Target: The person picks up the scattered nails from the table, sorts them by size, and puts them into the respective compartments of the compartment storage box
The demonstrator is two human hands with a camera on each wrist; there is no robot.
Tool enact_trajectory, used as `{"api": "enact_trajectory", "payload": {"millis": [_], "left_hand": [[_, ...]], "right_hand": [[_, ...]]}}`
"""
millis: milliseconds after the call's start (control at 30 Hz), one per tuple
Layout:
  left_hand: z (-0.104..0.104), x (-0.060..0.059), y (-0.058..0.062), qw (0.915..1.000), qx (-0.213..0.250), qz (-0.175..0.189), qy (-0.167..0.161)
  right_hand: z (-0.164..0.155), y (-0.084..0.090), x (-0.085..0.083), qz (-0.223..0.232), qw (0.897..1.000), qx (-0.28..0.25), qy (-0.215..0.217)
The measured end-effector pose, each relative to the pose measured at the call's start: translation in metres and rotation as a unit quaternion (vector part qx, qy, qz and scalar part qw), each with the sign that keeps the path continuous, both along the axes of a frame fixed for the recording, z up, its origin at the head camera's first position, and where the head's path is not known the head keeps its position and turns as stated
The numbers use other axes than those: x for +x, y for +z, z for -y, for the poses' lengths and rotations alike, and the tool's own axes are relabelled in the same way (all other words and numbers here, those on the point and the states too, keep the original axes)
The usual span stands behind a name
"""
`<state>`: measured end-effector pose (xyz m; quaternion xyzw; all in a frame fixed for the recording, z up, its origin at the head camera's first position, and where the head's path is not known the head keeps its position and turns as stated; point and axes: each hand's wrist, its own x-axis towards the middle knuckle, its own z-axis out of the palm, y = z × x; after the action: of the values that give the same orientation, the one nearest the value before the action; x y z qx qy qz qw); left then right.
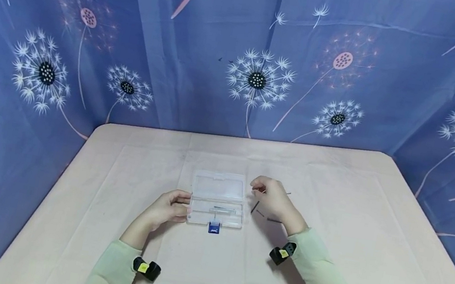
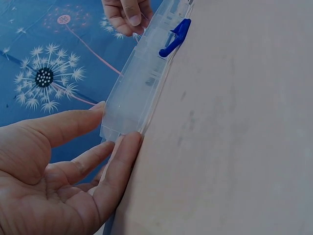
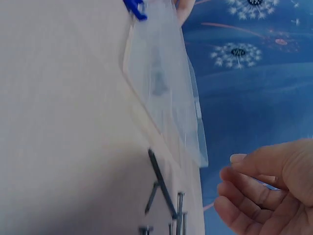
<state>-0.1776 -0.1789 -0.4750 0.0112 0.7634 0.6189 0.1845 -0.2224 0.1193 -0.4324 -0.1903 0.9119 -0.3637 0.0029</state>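
Note:
A clear plastic box (image 1: 215,218) lies on the table with its lid (image 1: 219,185) laid back and a blue latch (image 1: 214,228) hanging at the front. Several thin metal nails (image 1: 223,209) lie inside. My left hand (image 1: 165,209) grips the box's left end, thumb at the front corner and fingers farther back. Beyond the box's right side hovers my right hand (image 1: 273,198), its fingers loosely curled; the right wrist view shows nothing between thumb and fingertips (image 3: 226,174). Below it, dark nails (image 3: 161,181) lie loose on the table.
A pale cloth covers the table (image 1: 353,221). Blue curtains (image 1: 202,73) with a dandelion print stand along the back and both sides. One more nail (image 1: 274,220) lies near the right wrist.

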Motion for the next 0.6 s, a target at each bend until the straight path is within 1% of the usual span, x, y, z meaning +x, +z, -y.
{"api": "enact_trajectory", "payload": {"millis": [167,367,500,600], "left_hand": [[0.000,0.001,0.000,1.0000,0.000,-0.002,0.001],[-0.001,0.000,-0.003,1.0000,-0.002,-0.005,0.007],[-0.001,0.000,-0.003,1.0000,-0.002,-0.003,0.006],[0.000,0.000,-0.001,1.0000,-0.003,-0.004,0.000]], "right_hand": [[-0.010,-0.004,-0.006,-0.010,1.000,0.019,-0.018],[-0.020,-0.010,-0.011,-0.005,0.999,0.038,-0.035],[-0.023,-0.016,-0.013,-0.014,0.997,0.067,-0.045],[-0.025,-0.019,-0.014,-0.009,0.995,0.086,-0.052]]}}
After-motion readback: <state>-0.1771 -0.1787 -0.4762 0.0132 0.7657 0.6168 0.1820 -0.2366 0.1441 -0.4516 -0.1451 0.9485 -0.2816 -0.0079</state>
